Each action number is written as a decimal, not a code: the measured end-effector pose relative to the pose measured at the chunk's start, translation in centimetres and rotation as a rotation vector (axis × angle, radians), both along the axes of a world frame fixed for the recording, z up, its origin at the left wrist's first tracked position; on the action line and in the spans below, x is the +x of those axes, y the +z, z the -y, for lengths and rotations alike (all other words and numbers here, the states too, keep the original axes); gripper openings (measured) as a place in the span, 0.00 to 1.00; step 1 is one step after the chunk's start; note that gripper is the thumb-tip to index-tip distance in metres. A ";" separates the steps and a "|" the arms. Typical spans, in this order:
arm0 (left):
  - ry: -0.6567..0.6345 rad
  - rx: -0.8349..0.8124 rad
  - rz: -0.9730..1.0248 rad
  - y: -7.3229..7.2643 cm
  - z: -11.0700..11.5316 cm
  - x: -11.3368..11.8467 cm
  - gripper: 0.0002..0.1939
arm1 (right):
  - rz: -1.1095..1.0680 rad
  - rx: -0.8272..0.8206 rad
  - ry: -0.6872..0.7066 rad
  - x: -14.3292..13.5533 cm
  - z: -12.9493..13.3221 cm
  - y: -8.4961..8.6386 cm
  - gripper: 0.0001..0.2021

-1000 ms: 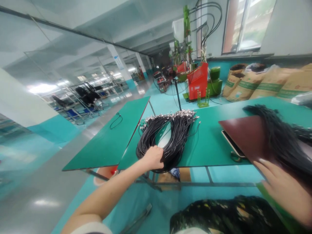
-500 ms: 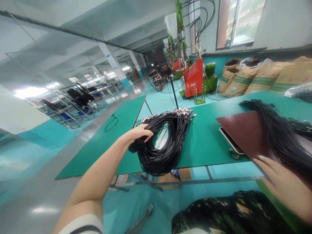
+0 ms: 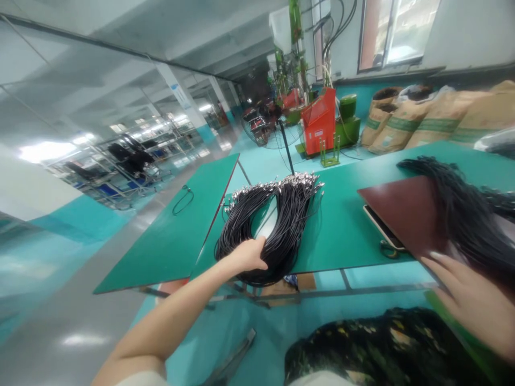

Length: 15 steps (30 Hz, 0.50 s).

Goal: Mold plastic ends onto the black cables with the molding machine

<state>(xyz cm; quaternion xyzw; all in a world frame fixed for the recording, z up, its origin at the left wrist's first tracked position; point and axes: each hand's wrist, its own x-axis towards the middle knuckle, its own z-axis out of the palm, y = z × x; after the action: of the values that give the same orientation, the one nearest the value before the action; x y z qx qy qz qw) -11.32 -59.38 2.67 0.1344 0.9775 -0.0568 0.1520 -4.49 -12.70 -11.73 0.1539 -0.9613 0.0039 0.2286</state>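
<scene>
A thick U-shaped bundle of black cables (image 3: pixel 284 230) with shiny metal ends lies on the green tabletop (image 3: pixel 333 230). My left hand (image 3: pixel 247 256) is at the lower bend of the bundle, its fingers closed over the cables and partly hidden among them. At the right, my right hand (image 3: pixel 458 279) lies with fingers stretched out against the near edge of a dark red-brown board (image 3: pixel 402 214). A second bunch of black cables (image 3: pixel 454 214) lies across that board, close to the right fingertips.
A phone-like flat object (image 3: pixel 382 228) and a small dark ring-shaped item (image 3: pixel 389 250) lie beside the board. One loose cable (image 3: pixel 183 201) is on the left tabletop. Behind stand a fan (image 3: pixel 261 128), a red machine (image 3: pixel 319 122) and several brown sacks (image 3: pixel 396 128).
My left hand has moved from the left side of the cable bundle down and right to its lower bend. The bundle's left arm now lies fuller and straighter. My right hand has stayed at the board.
</scene>
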 end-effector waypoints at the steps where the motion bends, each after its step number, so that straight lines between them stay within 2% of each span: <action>1: 0.000 -0.009 0.010 0.1 0.0 -0.1 0.24 | 0.001 -0.001 0.001 0.0 0.0 0.0 0.25; 10: -0.021 0.004 0.071 1.4 0.3 -1.4 0.22 | -0.043 0.005 0.017 0.0 0.3 0.5 0.24; 12: -0.021 0.026 0.054 2.4 0.4 -1.7 0.20 | -0.035 0.010 0.016 0.1 0.3 0.5 0.24; 15: -0.031 0.098 0.008 4.8 0.6 -2.4 0.17 | -0.040 0.001 0.014 0.1 0.3 0.5 0.24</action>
<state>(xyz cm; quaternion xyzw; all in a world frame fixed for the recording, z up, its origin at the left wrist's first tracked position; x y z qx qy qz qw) -13.77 -59.97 7.51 0.1570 0.9764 -0.0105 0.1481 -4.40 -12.97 -11.19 0.1608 -0.9555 0.0020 0.2475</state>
